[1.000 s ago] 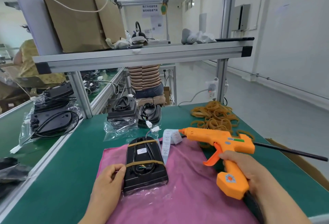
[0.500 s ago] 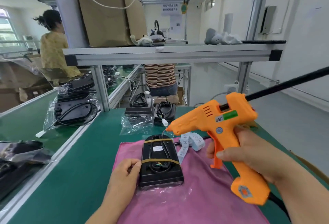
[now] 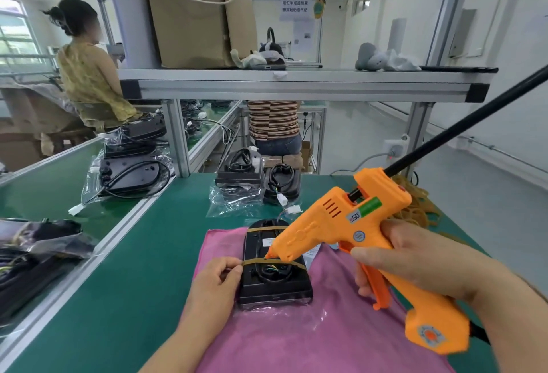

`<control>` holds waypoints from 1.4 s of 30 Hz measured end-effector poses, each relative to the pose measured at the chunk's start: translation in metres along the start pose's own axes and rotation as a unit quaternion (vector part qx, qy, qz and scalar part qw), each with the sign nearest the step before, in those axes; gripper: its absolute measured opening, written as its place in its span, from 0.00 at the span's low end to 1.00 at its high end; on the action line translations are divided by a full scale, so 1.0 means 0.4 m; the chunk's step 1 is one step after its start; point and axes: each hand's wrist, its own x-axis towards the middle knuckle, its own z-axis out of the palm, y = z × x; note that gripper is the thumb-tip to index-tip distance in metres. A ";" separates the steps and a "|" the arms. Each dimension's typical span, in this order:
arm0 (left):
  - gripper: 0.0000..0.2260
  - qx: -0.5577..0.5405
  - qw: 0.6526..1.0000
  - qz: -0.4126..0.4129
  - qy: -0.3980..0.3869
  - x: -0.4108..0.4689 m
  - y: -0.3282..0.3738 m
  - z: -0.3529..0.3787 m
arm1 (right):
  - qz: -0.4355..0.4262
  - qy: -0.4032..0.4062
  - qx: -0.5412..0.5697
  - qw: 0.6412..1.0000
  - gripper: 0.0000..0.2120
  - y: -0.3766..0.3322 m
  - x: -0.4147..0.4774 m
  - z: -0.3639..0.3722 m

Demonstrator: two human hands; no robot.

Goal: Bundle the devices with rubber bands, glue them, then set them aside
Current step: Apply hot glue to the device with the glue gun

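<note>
A black device (image 3: 274, 283) with a coiled cable on top lies on a pink cloth (image 3: 326, 337), wrapped by two tan rubber bands; the nearer rubber band (image 3: 258, 260) crosses its middle. My left hand (image 3: 218, 279) holds the device's left edge, thumb and fingers pinching the band there. My right hand (image 3: 415, 263) grips an orange glue gun (image 3: 350, 224), finger by the trigger. The gun's nozzle points down-left and its tip sits at the nearer band on the device.
A pile of loose rubber bands (image 3: 415, 206) lies at the back right of the green table (image 3: 142, 269). More bagged black devices (image 3: 255, 178) stand behind the cloth and on the left bench (image 3: 130, 174). A metal shelf (image 3: 296, 85) spans overhead. Two people sit beyond.
My right hand lifted the glue gun off the table side, swung it up and brought its nozzle down onto the device. My left hand shifted to pinch the nearer band.
</note>
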 end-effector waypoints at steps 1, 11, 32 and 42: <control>0.09 0.000 1.000 0.001 0.000 0.000 -0.001 0.000 | 0.001 -0.002 0.000 1.000 0.16 -0.001 -0.002 0.000; 0.11 -0.009 1.000 0.012 0.002 -0.003 0.008 -0.001 | 0.017 0.007 0.015 1.000 0.19 0.005 -0.017 -0.007; 0.11 -0.012 1.000 0.016 0.004 0.003 -0.002 0.001 | 0.023 0.001 0.002 1.000 0.15 0.018 -0.005 -0.006; 0.10 -0.006 1.000 0.013 0.001 0.003 -0.003 0.001 | 0.017 0.003 -0.002 1.000 0.15 0.012 0.001 -0.002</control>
